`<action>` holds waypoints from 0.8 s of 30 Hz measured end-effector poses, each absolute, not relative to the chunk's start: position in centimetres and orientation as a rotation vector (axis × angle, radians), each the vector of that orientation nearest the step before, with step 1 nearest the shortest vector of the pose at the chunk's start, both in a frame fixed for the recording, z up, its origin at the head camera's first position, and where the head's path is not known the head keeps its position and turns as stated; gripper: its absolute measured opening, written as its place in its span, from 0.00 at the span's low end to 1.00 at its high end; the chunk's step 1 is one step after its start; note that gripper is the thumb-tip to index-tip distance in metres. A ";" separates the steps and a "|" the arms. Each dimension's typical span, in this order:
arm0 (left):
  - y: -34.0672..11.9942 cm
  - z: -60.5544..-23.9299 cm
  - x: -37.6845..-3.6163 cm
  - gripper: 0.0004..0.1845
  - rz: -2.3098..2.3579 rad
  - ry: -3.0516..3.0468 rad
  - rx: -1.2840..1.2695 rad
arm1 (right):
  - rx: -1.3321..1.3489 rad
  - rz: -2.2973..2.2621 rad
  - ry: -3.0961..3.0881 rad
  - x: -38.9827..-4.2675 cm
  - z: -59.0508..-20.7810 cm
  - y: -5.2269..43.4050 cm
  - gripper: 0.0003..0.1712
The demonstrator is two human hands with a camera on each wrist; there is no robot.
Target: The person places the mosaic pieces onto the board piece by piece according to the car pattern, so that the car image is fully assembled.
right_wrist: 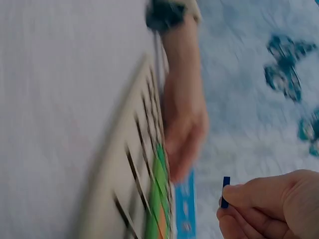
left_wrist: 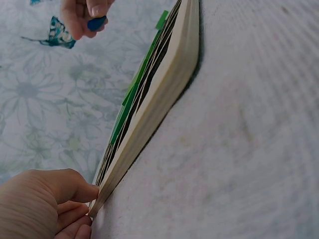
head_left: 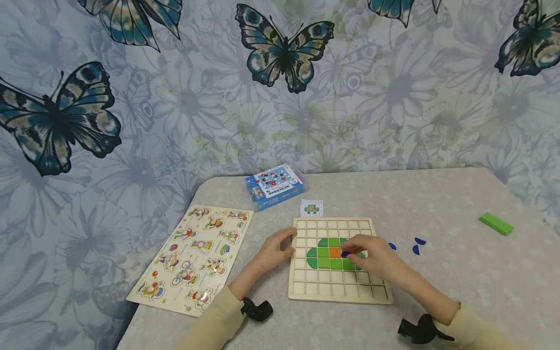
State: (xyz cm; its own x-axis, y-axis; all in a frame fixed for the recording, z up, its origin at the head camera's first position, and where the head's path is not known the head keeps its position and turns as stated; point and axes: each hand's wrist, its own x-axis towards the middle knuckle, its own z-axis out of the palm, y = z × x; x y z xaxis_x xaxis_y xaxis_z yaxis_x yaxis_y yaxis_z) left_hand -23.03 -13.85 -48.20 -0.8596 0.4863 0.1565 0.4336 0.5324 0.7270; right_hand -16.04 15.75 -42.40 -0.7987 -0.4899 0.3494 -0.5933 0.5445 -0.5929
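Observation:
My right hand [head_left: 373, 255] pinches a small dark blue half-round piece [right_wrist: 226, 192] between thumb and fingers. It is held above a square wooden grid board [head_left: 306, 287], just right of an orange square piece [head_left: 334, 253]. Green pieces [head_left: 323, 261], with darker green rounded ones at the corners, lie in the middle cells around the orange one; the right hand hides some of them. At the board's far left edge, my left hand [head_left: 273, 250] holds the board with its thumb and bent fingers, as the left wrist view shows.
Several loose blue pieces [head_left: 416, 250] lie right of the board. A small pattern card [head_left: 311, 208] touches its far side. Behind is a blue box [head_left: 275, 186]; a picture puzzle board [head_left: 192, 260] lies left. A green block [head_left: 496, 223] lies far right on the table [head_left: 459, 272].

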 end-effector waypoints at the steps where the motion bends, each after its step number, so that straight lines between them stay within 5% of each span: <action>1: -13.8 -48.2 -23.1 0.29 1.246 2.695 0.806 | 0.975 1.093 -2.628 -15.9 -42.6 14.7 0.13; 9: -13.8 -48.5 -23.2 0.29 1.250 2.699 0.802 | 0.968 0.986 -2.706 -14.9 -45.3 10.6 0.11; 24: -13.8 -48.5 -23.1 0.29 1.255 2.693 0.795 | 1.049 0.821 -2.645 -15.1 -46.7 10.0 0.09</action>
State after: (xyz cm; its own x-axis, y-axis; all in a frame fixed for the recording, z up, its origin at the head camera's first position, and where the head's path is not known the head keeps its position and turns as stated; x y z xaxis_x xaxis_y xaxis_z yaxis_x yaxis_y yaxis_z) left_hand -23.08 -13.82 -48.51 -0.8644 0.4789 0.1529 0.4250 0.5337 0.7311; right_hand -15.09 9.97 -46.65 -0.7347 -0.5781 0.3550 -0.6775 0.5986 -0.4275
